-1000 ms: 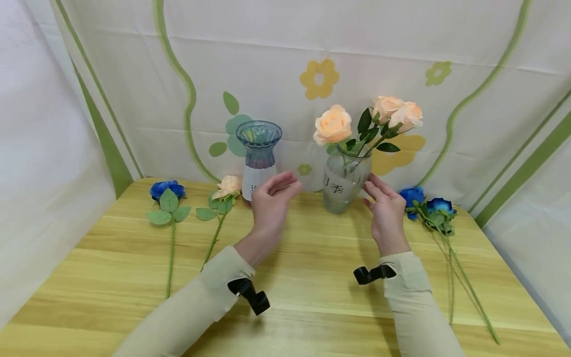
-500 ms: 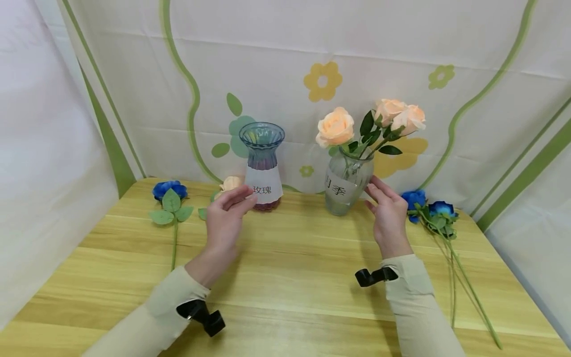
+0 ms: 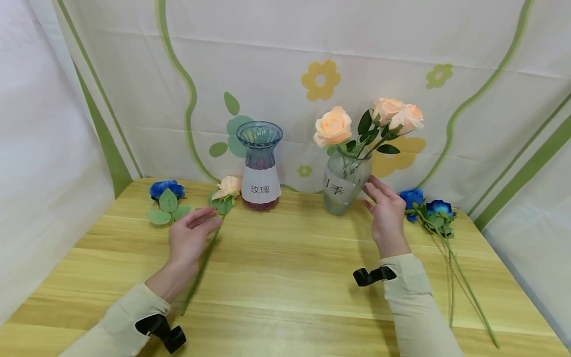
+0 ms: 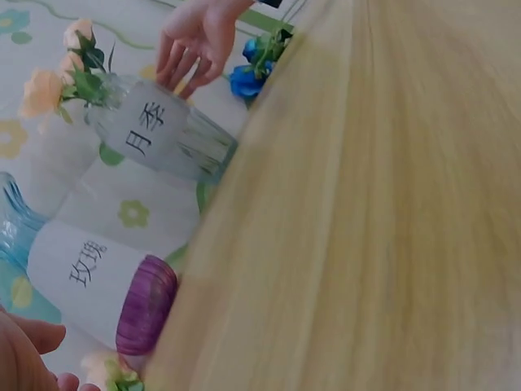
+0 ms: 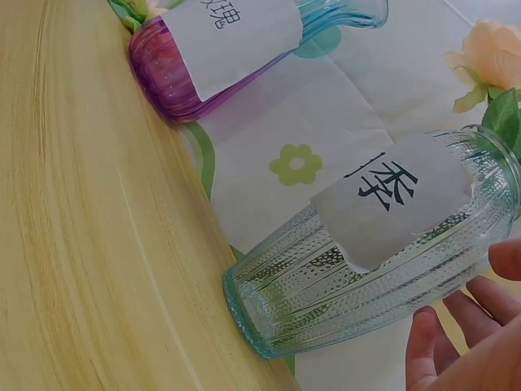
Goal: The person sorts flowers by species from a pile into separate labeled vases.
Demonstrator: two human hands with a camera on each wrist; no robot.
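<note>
In the head view my left hand (image 3: 191,238) is over the stem of a peach rose (image 3: 229,187) that lies on the table. Its fingers are loosely bent, and I cannot tell whether they touch the stem. My right hand (image 3: 387,215) is at the right side of a clear glass vase (image 3: 348,186) with a paper label. Its fingertips are at the glass without wrapping round it, as the right wrist view also shows. Several peach roses (image 3: 333,126) stand in that vase. Left of it stands a blue-purple glass vase (image 3: 260,163), also labelled, with no flowers in it.
A blue rose (image 3: 167,190) lies at the left of the wooden table (image 3: 294,287). More blue roses (image 3: 440,208) with long stems lie at the right, beside my right hand. A patterned white cloth (image 3: 276,59) hangs behind the vases.
My left hand has moved left and toward me, from in front of the blue-purple vase to the peach rose's stem. My right hand has stayed beside the clear vase.
</note>
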